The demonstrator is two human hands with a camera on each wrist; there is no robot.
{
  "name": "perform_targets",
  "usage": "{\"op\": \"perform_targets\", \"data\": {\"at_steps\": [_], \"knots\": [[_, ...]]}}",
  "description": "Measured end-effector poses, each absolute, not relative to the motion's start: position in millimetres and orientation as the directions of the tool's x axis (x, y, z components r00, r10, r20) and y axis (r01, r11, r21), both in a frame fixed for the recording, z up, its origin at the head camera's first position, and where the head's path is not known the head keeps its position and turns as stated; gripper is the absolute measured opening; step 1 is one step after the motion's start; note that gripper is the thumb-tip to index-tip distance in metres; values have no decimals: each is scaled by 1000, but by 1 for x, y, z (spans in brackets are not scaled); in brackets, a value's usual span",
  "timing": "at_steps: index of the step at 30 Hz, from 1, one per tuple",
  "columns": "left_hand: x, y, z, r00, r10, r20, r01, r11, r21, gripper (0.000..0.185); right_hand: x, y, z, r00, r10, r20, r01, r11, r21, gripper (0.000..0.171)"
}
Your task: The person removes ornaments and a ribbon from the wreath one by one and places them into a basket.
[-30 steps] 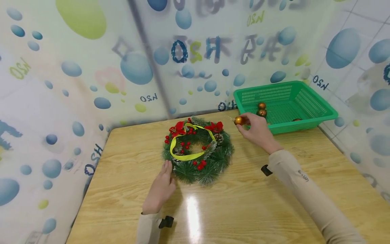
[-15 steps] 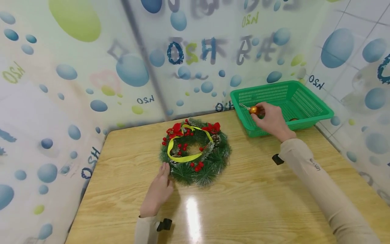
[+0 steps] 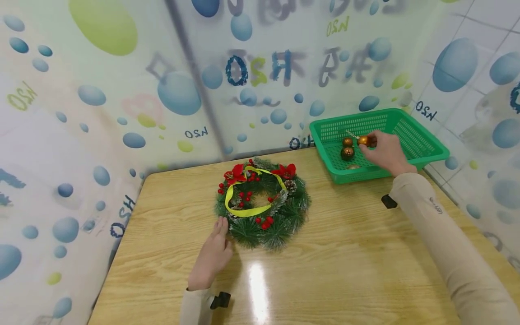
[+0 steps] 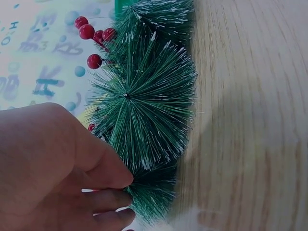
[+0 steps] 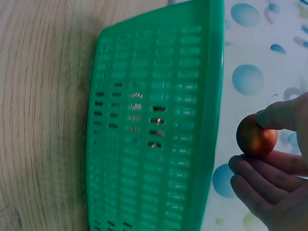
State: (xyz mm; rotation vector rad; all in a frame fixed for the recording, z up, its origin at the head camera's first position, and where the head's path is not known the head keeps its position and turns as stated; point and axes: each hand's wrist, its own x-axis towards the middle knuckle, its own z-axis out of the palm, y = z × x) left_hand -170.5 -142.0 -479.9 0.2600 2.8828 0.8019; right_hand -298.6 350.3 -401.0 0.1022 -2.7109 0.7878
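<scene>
Over the green basket point(image 3: 422, 143) at the table's far right corner, the right hand point(image 3: 386, 152) pinches a gold bauble point(image 3: 363, 141); the left hand point(image 3: 211, 259) lies flat against the wreath point(image 3: 280, 216).

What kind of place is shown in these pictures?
Probably a small staged craft or recording booth, not a home. A wooden table stands enclosed by plastic sheeting printed with bubbles, with tiled wall behind. On it lie a Christmas wreath and a green basket of ornaments.

Basket point(image 3: 422, 140) right of wreath point(image 3: 262, 205)
</scene>
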Motion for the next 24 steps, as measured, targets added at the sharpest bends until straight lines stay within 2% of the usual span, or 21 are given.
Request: {"op": "perform_targets", "data": {"at_steps": [17,24], "knots": [[-166,-145,-484,-979,182,-88,112,850,515,66,-314,365,-407,-980,33,197,-65,879,-472,57],[-170,-144,-482,-978,198,-63,137,844,518,65,-304,361,-407,-974,35,224,-87,853,-514,52]]}}
